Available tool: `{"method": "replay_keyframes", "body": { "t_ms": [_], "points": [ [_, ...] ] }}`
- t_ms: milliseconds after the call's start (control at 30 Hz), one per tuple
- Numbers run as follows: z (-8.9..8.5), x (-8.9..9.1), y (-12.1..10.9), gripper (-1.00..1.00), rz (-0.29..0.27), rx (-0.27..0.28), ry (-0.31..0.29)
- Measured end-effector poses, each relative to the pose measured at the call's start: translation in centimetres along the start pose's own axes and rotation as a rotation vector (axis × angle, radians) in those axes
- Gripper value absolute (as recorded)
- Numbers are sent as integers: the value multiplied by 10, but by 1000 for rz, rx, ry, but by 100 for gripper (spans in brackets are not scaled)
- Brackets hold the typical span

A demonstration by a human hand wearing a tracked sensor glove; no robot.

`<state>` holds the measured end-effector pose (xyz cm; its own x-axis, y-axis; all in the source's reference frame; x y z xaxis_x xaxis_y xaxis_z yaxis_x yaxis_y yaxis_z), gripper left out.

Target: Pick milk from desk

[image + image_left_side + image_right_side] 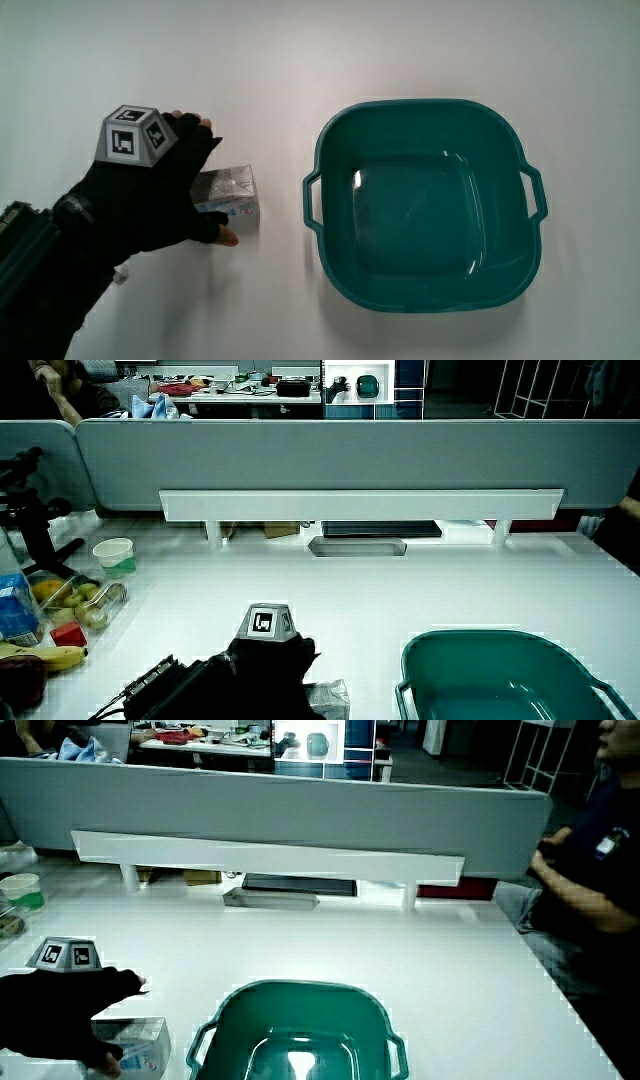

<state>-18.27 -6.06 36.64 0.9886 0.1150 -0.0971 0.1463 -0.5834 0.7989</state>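
Observation:
A small milk carton [232, 193], silver-grey on top with blue and white print, lies on the white desk [300, 60] beside the teal basin [425, 290]. The gloved hand [160, 195] is wrapped around the carton, fingers curled over one edge and thumb against the edge nearer the person. A patterned cube [132, 135] sits on the back of the hand. In both side views the carton [330, 698] [140, 1045] peeks out from under the hand [262, 670] [60, 1015], resting on the desk.
The teal basin with two handles holds nothing. In a side view, a paper cup [115, 554], a tray of fruit [75, 605] and a banana [40, 654] stand near the desk's edge. A low grey partition [330, 455] with a white shelf [360, 505] closes off the desk.

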Motion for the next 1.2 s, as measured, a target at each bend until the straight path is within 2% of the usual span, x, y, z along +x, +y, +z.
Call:
{"method": "replay_keyframes", "body": {
  "t_ms": [100, 167, 367, 400, 500, 600, 767, 1033, 1200],
  "points": [
    [-3, 1, 6, 0, -14, 5, 4],
    [-3, 4, 7, 0, 0, -6, 1],
    [-14, 3, 20, 0, -1, -42, -18],
    [-17, 2, 25, 0, -5, -33, -22],
    [-21, 3, 31, 0, 0, -60, -21],
    [-27, 1, 38, 0, -12, -60, -30],
    [-33, 1, 44, 0, 3, -88, -30],
    [-36, 0, 48, 0, -6, -86, -34],
    [-35, -1, 47, 3, -34, -43, -61]
  ]
}}
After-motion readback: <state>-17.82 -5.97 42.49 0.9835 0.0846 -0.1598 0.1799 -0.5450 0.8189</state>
